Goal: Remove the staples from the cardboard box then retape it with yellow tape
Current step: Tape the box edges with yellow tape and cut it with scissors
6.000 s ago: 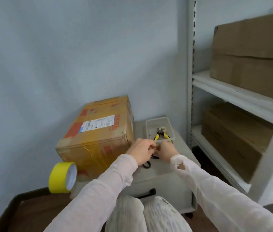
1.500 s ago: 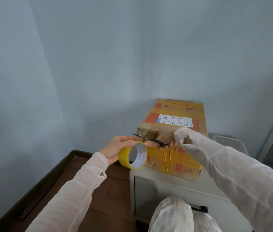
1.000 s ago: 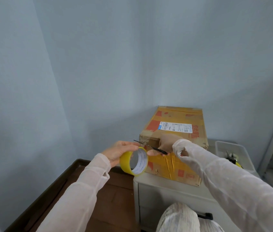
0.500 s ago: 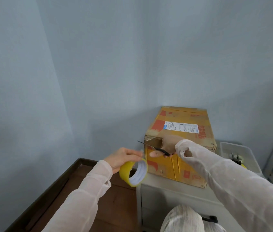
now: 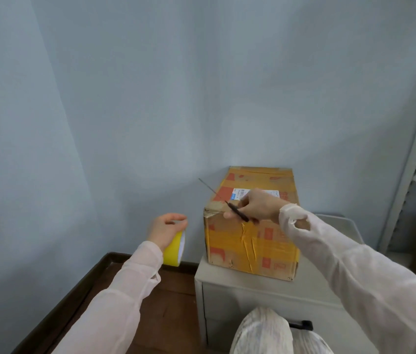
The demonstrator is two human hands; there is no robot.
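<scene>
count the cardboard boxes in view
1: the cardboard box stands on the grey cabinet, by the right hand holding scissors. The shelf at the right edge may hide more.

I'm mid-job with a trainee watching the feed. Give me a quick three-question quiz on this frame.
1. True or false: the left hand holds the yellow tape roll beside the cardboard box, not touching it.
2. What does the right hand grip? A. pliers B. scissors C. a marker
3. Fill in: the box stands on a grey ____.

Key: 1 true; 2 B; 3 cabinet.
</scene>
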